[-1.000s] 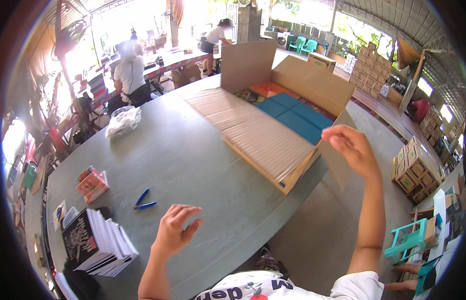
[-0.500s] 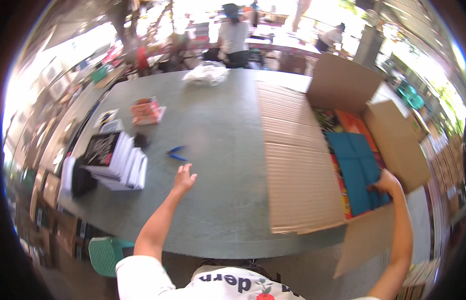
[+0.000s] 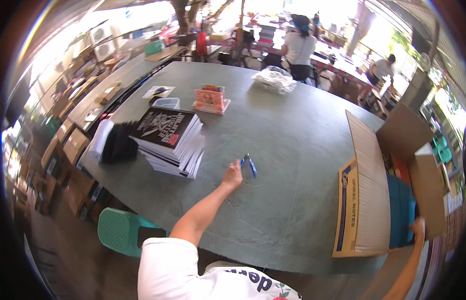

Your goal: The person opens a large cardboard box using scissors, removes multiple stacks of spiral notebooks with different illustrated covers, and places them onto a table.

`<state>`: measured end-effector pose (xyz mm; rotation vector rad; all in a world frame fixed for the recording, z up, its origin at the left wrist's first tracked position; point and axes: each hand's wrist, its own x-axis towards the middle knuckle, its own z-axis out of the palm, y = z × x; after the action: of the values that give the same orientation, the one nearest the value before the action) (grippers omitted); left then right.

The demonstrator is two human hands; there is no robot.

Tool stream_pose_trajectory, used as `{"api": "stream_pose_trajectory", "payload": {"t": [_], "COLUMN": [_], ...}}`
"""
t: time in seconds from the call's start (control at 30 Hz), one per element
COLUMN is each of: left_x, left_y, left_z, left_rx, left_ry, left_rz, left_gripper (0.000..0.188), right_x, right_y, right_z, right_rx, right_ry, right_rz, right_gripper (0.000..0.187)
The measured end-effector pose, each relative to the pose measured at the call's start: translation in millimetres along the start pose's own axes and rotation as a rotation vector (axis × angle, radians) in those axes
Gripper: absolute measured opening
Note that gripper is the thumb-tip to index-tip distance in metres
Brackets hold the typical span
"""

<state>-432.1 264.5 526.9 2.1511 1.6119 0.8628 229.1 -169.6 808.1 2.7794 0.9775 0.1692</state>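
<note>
With the left hand [image 3: 233, 176] at blue-handled pliers [image 3: 252, 168] on a grey table [image 3: 288, 230], midway between near and far edges; with fingers bent at one handle, cannot tell if closed on it. With the right hand [image 3: 417, 228] at flat teal items [image 3: 397, 210] in an open carton [image 3: 347, 210], near right corner; cannot tell how tightly gripped. Near the left edge, stacked books [image 3: 168, 135].

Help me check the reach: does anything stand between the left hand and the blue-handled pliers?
Nothing visible does: the left hand is at the blue-handled pliers, contact unclear. The book stack stands farther left.
</note>
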Motion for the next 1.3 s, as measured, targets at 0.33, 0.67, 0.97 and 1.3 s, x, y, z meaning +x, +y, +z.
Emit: {"api": "stream_pose_trajectory", "payload": {"t": [0.33,0.67,0.97,1.3], "left_x": [8,-37,-86,-152], "left_y": [-3,122,114,322], "left_z": [-134,-75,13,-229], "left_rx": [-1.508,-0.896,-0.203,-0.881], "left_ry": [-0.55,-0.742,-0.463,-0.157], "left_rz": [-0.457,0.051,0.489,1.496], "left_gripper": [0.021,0.014,0.027,0.024], "right_x": [-273,-341,-354,-213], "right_y": [-409,-507,-340,-127], "right_z": [-159,77,-131,-98], "right_rx": [0.765,0.595,0.887,-0.013], "right_ry": [0.507,-0.328,-0.342,0.42], "right_rz": [-0.495,-0.551,-1.109,-0.594], "right_gripper": [0.04,0.075,0.049,0.054]}}
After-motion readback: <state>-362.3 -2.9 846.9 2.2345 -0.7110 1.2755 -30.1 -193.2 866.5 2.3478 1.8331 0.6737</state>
